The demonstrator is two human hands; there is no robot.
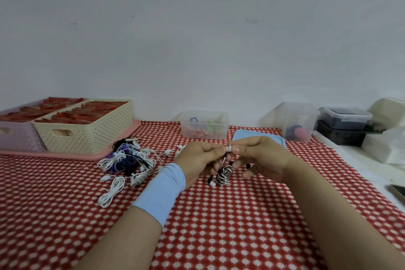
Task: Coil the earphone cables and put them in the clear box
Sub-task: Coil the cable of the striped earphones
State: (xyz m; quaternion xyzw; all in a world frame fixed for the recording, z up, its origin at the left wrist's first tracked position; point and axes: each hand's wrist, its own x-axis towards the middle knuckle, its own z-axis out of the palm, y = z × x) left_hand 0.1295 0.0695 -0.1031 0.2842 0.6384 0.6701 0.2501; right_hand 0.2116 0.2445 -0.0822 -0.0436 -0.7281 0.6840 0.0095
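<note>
A black-and-white earphone cable [224,173], wound into a small tight bundle, is hanging below the fingertips near the middle of the red-and-white tablecloth [219,226]; whether it is touching the cloth cannot be told. Its white earbud [228,149] is sitting at the top, where the left hand [197,160] and the right hand [260,158] are meeting: each is pinching the earbud between thumb and forefinger, the other fingers curling loosely beneath. The left wrist is wearing a pale blue band [162,188]. To the left, a tangled pile of earphones [129,160], mostly white, is lying on the cloth. Behind the hands, the clear box [205,127] is standing open with a few coloured items inside, and a blue lid [258,138] is lying just beside it to the right. Farther left, a cream basket [87,127] is resting on a pink tray [87,155]
</note>
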